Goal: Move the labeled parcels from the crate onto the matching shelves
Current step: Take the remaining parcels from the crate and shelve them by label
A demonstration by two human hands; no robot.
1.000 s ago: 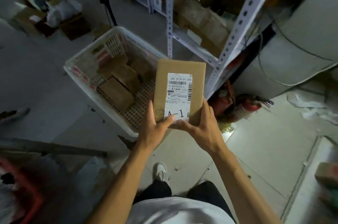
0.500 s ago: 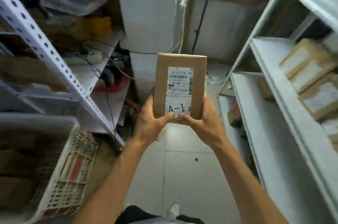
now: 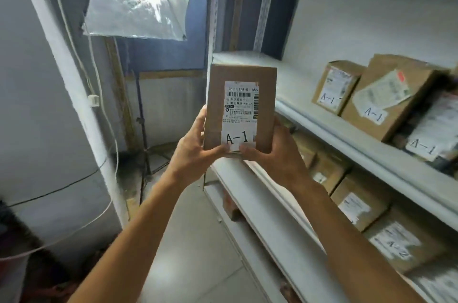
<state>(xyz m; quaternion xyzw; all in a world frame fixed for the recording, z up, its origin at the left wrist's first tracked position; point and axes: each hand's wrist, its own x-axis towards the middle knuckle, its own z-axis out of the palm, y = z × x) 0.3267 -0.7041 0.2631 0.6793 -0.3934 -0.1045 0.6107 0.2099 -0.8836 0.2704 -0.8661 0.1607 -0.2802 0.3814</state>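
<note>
I'm gripping the stiff, seemingly light A-1 box (image 3: 241, 109) by its near corners, left hand (image 3: 195, 151) and right hand (image 3: 272, 156) pinching, just left of the A-1 shelf (image 3: 297, 84)

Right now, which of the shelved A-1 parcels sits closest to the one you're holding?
The smaller upright A-1 box, leftmost on the upper shelf. The other A-1 parcels sit farther right of the held parcel, gripped by left hand and right hand.

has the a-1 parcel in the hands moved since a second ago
Yes. The parcel, gripped by the left hand and right hand, has gone from above the crate to the white shelf holding other A-1 boxes.
</note>
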